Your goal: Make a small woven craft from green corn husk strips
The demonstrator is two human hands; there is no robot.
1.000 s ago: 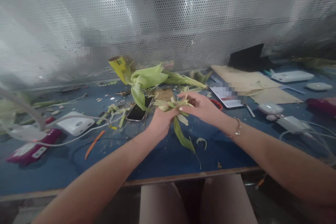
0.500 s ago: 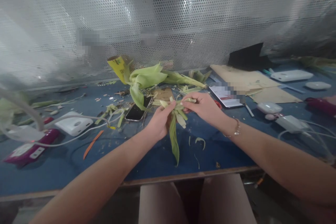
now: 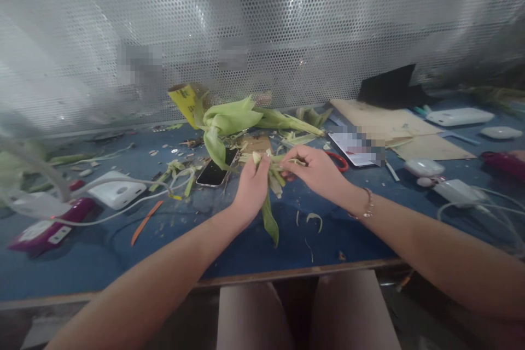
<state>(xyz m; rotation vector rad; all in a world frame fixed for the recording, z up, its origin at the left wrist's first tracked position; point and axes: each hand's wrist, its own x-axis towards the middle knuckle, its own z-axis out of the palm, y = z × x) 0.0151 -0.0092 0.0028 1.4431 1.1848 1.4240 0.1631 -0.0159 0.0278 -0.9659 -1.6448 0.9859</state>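
Above the blue table (image 3: 98, 246), my left hand (image 3: 251, 188) is closed around a bundle of pale green leaf strips (image 3: 274, 168). One long leaf (image 3: 269, 220) hangs down from it toward the table. My right hand (image 3: 318, 170) pinches the strips at the bundle's right end, fingers pressed together. A pile of larger green leaves (image 3: 233, 120) lies just behind my hands, partly draped over a black phone (image 3: 212, 172).
A perforated metal screen (image 3: 262, 33) closes off the back. Left: a white device (image 3: 115, 190), white cable, a magenta gadget (image 3: 45, 227), an orange strip (image 3: 143, 222). Right: cardboard sheets (image 3: 394, 128), a second phone (image 3: 355, 149), white chargers and cases (image 3: 455, 191). Leaf scraps litter the table; its wooden front edge (image 3: 295, 273) is near my knees.
Both hands rose slightly and drew closer together on the strips. The hanging leaf swung from the right to straight below my left hand.
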